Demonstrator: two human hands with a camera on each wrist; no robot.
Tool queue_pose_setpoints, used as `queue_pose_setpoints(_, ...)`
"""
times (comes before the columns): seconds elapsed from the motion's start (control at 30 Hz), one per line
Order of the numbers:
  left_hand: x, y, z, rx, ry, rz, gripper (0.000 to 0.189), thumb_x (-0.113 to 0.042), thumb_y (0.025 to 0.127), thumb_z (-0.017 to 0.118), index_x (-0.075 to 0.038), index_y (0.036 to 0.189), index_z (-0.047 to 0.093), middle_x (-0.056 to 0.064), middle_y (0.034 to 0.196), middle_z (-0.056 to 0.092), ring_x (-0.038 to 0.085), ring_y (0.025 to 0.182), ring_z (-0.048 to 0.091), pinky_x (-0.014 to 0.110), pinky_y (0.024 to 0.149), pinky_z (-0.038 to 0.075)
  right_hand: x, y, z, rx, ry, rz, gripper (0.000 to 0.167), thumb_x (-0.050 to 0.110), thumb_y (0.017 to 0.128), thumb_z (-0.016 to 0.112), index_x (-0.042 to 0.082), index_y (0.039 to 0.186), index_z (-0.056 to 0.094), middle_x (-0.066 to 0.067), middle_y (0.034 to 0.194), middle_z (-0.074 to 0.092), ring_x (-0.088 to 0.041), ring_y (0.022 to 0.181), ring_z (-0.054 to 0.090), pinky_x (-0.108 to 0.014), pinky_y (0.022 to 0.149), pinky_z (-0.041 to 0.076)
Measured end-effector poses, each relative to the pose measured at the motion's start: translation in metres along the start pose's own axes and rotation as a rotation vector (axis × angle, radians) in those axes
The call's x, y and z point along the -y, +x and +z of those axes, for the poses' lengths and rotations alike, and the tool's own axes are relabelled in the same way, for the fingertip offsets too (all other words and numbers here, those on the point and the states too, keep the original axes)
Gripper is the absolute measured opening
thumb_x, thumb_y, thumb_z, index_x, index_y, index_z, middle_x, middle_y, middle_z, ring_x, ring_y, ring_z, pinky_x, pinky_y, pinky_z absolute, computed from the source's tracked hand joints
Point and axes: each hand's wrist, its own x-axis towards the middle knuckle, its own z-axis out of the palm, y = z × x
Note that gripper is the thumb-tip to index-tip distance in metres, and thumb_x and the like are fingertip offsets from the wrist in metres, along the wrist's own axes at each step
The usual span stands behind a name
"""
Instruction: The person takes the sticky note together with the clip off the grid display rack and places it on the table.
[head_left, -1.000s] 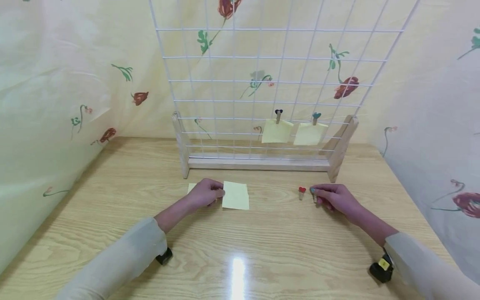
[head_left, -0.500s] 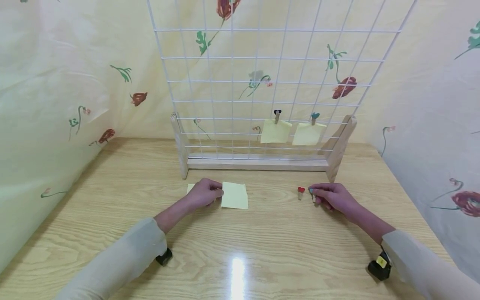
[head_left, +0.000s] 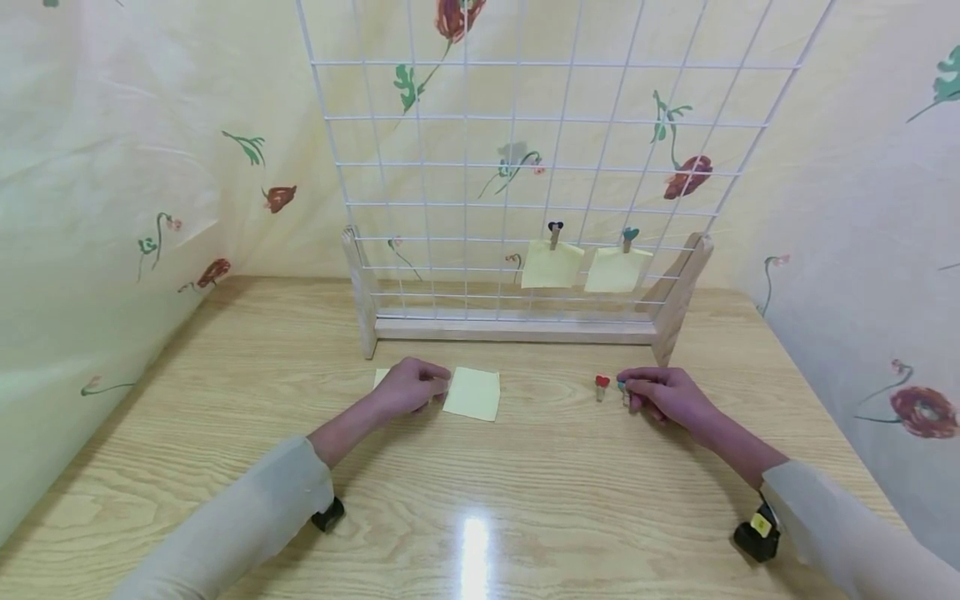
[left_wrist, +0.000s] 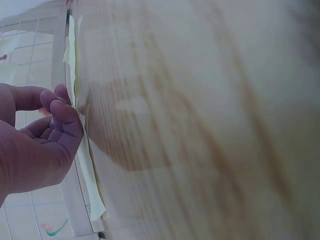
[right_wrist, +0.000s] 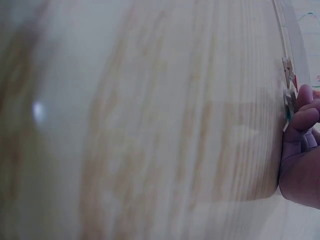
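My left hand [head_left: 411, 387] pinches the left edge of a pale yellow paper note [head_left: 474, 394] low over the table. Its thumb and fingertips meet at the paper's edge in the left wrist view. A second note [head_left: 381, 377] lies mostly hidden behind that hand. On the right, my right hand [head_left: 670, 395] grips a small wooden clothespin [head_left: 626, 397] with a blue top, partly covered by the fingers. Just left of it lies another clothespin with a red heart [head_left: 602, 387]. In the right wrist view, my right fingertips [right_wrist: 303, 112] are beside the clothespins.
A white wire grid [head_left: 465, 167] stands in a wooden base [head_left: 517, 331] behind the hands. Two yellow notes hang on its lower right, under a dark heart clothespin [head_left: 554, 235] and a teal heart clothespin [head_left: 629, 239]. Flower-patterned cloth [head_left: 150, 125] surrounds the wood-grain table [head_left: 480, 467].
The note at my left fingertips has turned clockwise, its top edge shifting right. The right hand keeps its grip on the blue clothespin, which has tilted slightly.
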Motion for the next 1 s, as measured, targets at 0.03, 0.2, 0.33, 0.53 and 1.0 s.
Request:
queue_pose_setpoints(0.03,0.000,0.000,0.000,0.001,0.001,0.003,0.035,-0.009,0.097,0.051,0.006,0.128,0.057,0.008,0.081,0.064,0.008,0.044,0.035,0.019,0.044,0.030,0.000,0.000,0.000,0.000,0.002,-0.001,0.040,0.015,0.099,0.052,-0.012,0.128,0.051,0.003,0.070,0.060,-0.004,0.050,0.041,-0.019,0.045,0.036)
queue_pose_setpoints(0.2,0.000,0.000,0.001,0.006,-0.009,-0.004,0.035,-0.010,0.096,0.052,0.005,0.128,0.057,0.007,0.079,0.064,0.008,0.044,0.035,0.019,0.043,0.030,0.000,-0.001,0.000,0.008,0.014,-0.003,0.041,0.015,0.099,0.052,-0.012,0.130,0.050,0.002,0.070,0.061,-0.004,0.050,0.041,-0.020,0.045,0.036)
queue_pose_setpoints(0.33,0.000,-0.001,0.001,0.004,0.001,0.003,0.036,-0.010,0.095,0.054,0.003,0.128,0.058,0.007,0.079,0.064,0.008,0.044,0.036,0.020,0.044,0.031,0.000,0.000,0.000,0.015,0.019,0.000,0.042,0.017,0.100,0.051,-0.012,0.131,0.050,0.003,0.071,0.061,-0.005,0.051,0.042,-0.020,0.045,0.037)
queue_pose_setpoints(0.53,-0.003,-0.001,0.001,0.008,0.017,0.026,0.033,-0.011,0.096,0.056,0.002,0.125,0.060,0.008,0.082,0.066,0.011,0.049,0.045,0.021,0.047,0.036,0.001,0.000,-0.002,0.010,0.017,0.005,0.042,0.017,0.100,0.050,-0.011,0.131,0.050,0.004,0.071,0.060,-0.007,0.054,0.043,-0.021,0.047,0.037)
queue_pose_setpoints(1.0,-0.023,0.003,0.002,0.009,0.041,0.129,0.032,-0.012,0.094,0.055,-0.001,0.124,0.061,0.014,0.091,0.067,0.021,0.070,0.062,0.029,0.058,0.052,0.023,0.005,-0.004,-0.034,0.059,-0.117,0.049,0.026,0.100,0.053,-0.009,0.133,0.048,0.004,0.084,0.062,-0.007,0.061,0.044,-0.025,0.054,0.038)
